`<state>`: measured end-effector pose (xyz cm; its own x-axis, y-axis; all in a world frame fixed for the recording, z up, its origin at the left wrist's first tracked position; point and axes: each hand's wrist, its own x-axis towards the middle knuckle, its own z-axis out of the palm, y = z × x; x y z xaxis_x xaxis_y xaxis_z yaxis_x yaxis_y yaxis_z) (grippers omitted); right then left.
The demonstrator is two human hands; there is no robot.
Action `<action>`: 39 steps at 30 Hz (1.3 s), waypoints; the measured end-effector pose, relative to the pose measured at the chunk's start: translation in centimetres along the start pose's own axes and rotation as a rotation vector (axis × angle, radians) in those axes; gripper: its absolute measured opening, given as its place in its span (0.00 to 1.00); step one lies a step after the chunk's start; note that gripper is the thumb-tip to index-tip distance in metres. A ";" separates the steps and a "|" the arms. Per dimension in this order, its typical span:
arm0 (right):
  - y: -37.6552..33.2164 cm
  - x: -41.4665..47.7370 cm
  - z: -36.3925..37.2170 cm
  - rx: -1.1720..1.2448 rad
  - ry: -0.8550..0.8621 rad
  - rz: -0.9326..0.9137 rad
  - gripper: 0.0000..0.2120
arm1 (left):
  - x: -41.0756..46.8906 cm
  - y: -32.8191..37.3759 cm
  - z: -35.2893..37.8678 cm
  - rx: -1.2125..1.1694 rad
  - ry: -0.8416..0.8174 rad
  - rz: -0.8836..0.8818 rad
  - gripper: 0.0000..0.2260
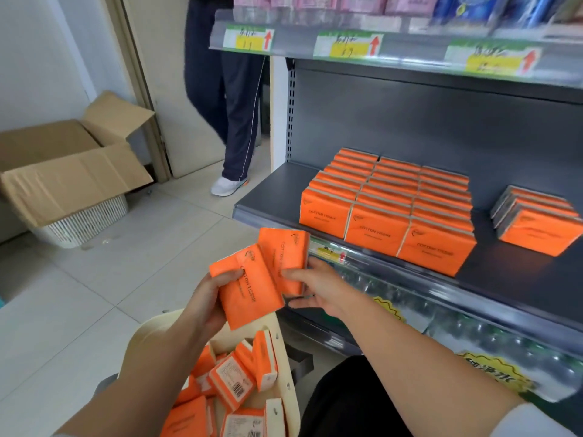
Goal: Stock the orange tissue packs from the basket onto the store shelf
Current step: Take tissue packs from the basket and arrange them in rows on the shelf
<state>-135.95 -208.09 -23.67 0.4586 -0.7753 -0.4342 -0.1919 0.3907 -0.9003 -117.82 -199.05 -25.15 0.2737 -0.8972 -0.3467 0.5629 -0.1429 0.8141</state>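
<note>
Two tissue packs point(249, 291) are held above the basket point(291, 389), just short of the shelf point(271, 190). My left hand point(205, 304) pinches the nearer pack, thumb on its printed face, fingers beneath. My right hand point(318, 288) pinches the farther pack point(284, 257) likewise. Both packs run lengthwise away from me, print up. The stocked rows point(388, 209) run lengthwise along the shelf front, so I'd give each pack a quarter turn before setting it flush.

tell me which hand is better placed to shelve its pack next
Right, probably: the right hand holds its pack nearest the shelf; the left hand is farther back, above the basket.
</note>
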 end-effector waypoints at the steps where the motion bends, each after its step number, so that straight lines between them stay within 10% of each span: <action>1: -0.3 -0.3 -0.4 -0.016 0.041 -0.027 0.19 | 0.1 0.2 0.1 0.017 0.042 0.039 0.18; 13: -3.1 -4.2 -6.1 -0.270 0.325 -0.286 0.15 | -0.8 3.8 3.8 0.714 -0.001 0.183 0.16; 18: -4.2 -6.9 -9.9 -0.279 0.411 -0.403 0.17 | -2.0 4.1 7.5 0.787 -0.238 0.081 0.28; 39: -4.1 -17.3 -27.8 -0.317 0.835 -0.455 0.19 | -2.3 -1.2 25.5 0.946 -0.631 0.258 0.25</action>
<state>-167.22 -210.02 -13.31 -0.1863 -0.9657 0.1807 -0.4279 -0.0858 -0.8998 -139.09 -207.46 -13.46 -0.2908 -0.9558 -0.0432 -0.3321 0.0585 0.9414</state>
